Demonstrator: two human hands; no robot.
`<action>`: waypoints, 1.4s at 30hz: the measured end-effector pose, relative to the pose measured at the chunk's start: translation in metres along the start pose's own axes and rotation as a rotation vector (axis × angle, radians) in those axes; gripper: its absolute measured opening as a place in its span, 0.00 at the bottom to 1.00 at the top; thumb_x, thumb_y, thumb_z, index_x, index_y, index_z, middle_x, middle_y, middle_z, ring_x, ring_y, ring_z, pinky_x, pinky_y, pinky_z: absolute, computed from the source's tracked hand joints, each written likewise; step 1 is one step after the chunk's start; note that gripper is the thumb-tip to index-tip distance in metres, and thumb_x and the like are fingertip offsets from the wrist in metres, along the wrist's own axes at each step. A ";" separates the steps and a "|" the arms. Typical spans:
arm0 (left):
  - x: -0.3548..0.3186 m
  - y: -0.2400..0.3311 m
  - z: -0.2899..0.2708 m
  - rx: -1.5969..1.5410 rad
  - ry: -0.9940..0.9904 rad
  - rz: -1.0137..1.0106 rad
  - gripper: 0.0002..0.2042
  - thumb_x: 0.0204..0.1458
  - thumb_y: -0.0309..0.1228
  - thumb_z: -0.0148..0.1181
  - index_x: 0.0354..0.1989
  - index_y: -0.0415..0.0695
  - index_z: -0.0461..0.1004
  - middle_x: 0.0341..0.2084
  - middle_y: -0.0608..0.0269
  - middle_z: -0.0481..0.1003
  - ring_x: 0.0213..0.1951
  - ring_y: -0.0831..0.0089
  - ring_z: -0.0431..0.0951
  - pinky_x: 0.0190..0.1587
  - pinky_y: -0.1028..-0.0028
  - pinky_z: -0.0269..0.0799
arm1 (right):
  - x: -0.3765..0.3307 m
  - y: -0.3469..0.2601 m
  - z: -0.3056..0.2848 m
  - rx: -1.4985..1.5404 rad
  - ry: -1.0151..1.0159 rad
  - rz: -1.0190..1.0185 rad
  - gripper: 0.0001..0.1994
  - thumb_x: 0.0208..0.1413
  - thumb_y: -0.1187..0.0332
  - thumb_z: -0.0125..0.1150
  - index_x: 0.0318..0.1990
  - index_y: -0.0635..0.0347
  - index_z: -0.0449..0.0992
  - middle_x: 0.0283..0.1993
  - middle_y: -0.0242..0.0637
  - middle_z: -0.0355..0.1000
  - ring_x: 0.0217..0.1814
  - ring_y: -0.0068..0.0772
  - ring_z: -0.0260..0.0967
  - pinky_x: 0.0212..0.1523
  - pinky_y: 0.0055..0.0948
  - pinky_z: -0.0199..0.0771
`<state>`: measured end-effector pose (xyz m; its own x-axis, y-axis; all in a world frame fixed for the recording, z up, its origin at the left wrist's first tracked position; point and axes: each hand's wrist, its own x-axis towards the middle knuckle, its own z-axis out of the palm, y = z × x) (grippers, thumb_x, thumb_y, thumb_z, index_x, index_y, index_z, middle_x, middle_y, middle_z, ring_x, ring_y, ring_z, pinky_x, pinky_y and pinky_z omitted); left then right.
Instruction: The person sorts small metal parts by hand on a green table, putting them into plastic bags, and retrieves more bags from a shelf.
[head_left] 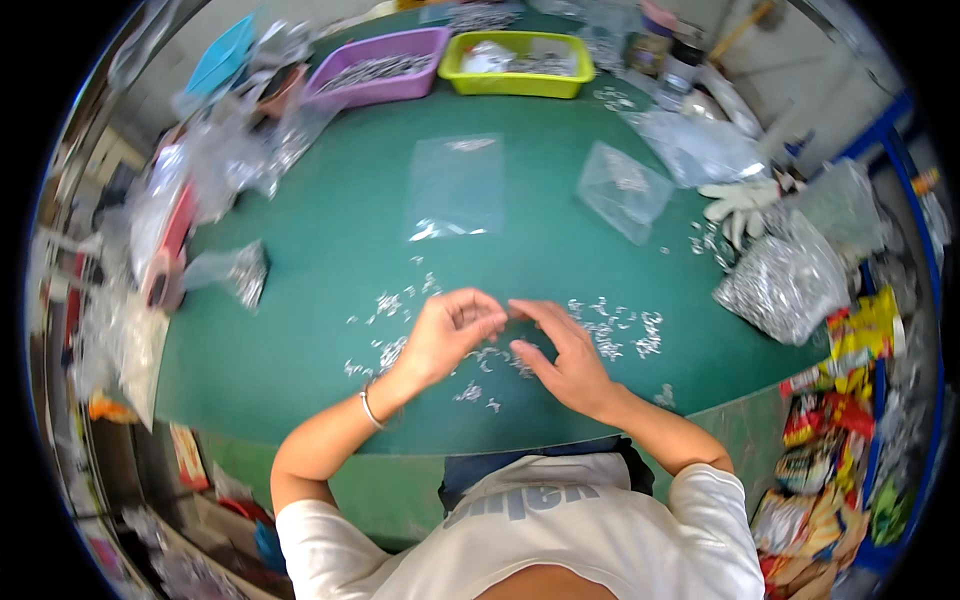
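My left hand is over the near middle of the green table. Its fingers curl in and the thumb meets the fingertips; whatever they pinch, if anything, is too small to make out. Just beside it, my right hand has its thumb and fingers apart, with nothing seen between them. The fingertips of both hands almost meet. Small shiny metal pieces lie scattered under and around the hands, with more loose pieces to the right and a small heap to the left.
A flat clear bag lies ahead, another clear bag right of it. Purple and yellow-green trays of metal parts stand at the back. A filled bag and white glove lie right, a small bag of pieces left.
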<state>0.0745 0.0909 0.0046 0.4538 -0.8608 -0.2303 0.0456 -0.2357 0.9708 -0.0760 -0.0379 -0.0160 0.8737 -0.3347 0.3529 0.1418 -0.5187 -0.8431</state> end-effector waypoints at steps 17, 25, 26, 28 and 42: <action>0.047 0.001 0.046 -0.051 -0.153 -0.134 0.11 0.56 0.24 0.61 0.45 0.32 0.75 0.34 0.59 0.78 0.35 0.77 0.77 0.42 0.78 0.76 | -0.038 0.031 -0.054 -0.024 0.241 0.095 0.06 0.51 0.80 0.61 0.37 0.66 0.78 0.33 0.44 0.74 0.35 0.43 0.72 0.37 0.33 0.71; 0.059 0.013 0.059 -0.001 -0.327 -0.144 0.19 0.53 0.18 0.61 0.53 0.34 0.67 0.34 0.60 0.78 0.35 0.78 0.78 0.41 0.77 0.77 | -0.035 0.034 -0.053 0.024 0.298 0.019 0.11 0.51 0.81 0.62 0.43 0.64 0.77 0.40 0.42 0.74 0.41 0.39 0.72 0.39 0.31 0.72; 0.060 0.017 0.066 -0.008 -0.342 -0.135 0.19 0.53 0.17 0.61 0.53 0.34 0.68 0.34 0.60 0.78 0.35 0.78 0.78 0.41 0.77 0.77 | -0.036 0.038 -0.057 0.025 0.275 0.013 0.11 0.51 0.81 0.62 0.43 0.64 0.77 0.40 0.42 0.74 0.40 0.39 0.72 0.39 0.31 0.72; 0.063 0.023 0.077 -0.021 -0.386 -0.128 0.18 0.53 0.17 0.60 0.53 0.33 0.68 0.34 0.60 0.78 0.36 0.77 0.78 0.42 0.76 0.77 | -0.042 0.042 -0.062 0.027 0.239 0.017 0.11 0.50 0.81 0.63 0.42 0.64 0.78 0.39 0.42 0.74 0.39 0.38 0.71 0.39 0.31 0.71; 0.054 0.030 0.092 0.153 -0.256 -0.093 0.07 0.54 0.22 0.62 0.40 0.34 0.78 0.31 0.64 0.79 0.33 0.83 0.76 0.37 0.81 0.73 | -0.040 0.039 -0.073 0.150 0.365 0.107 0.07 0.48 0.81 0.64 0.36 0.65 0.79 0.34 0.41 0.75 0.36 0.37 0.71 0.38 0.29 0.70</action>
<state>0.0186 -0.0039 0.0156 0.2139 -0.9135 -0.3462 -0.0664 -0.3671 0.9278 -0.1396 -0.1019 -0.0339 0.6688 -0.6514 0.3583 0.1490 -0.3548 -0.9230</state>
